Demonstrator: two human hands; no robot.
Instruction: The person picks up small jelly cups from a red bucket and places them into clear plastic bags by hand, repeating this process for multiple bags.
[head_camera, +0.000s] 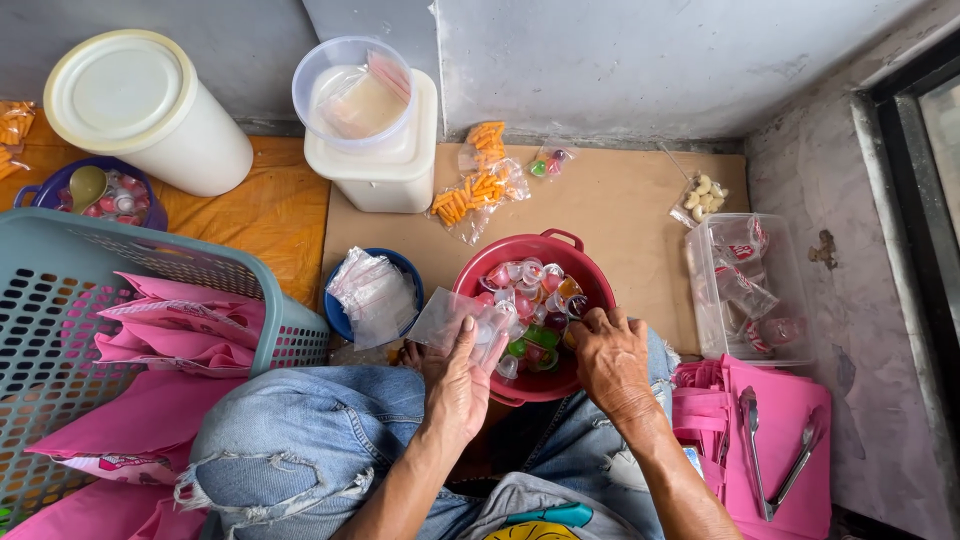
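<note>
— Where are we? Seated on the floor, our left hand (458, 385) pinches a clear bag (455, 318) held open at the rim of the red bowl (590, 275), while our right hand (610, 358) reaches in among the jelly cups (530, 290), fingers curled — on a cup or not, we cannot tell.

— And the step? Filling, we judge; next calls for lifting cups across into the bag's mouth.

— What escapes us? The right fingertips, the bowl's near rim behind our hands and knees, and the basket (60, 300), cut off at left.
</note>
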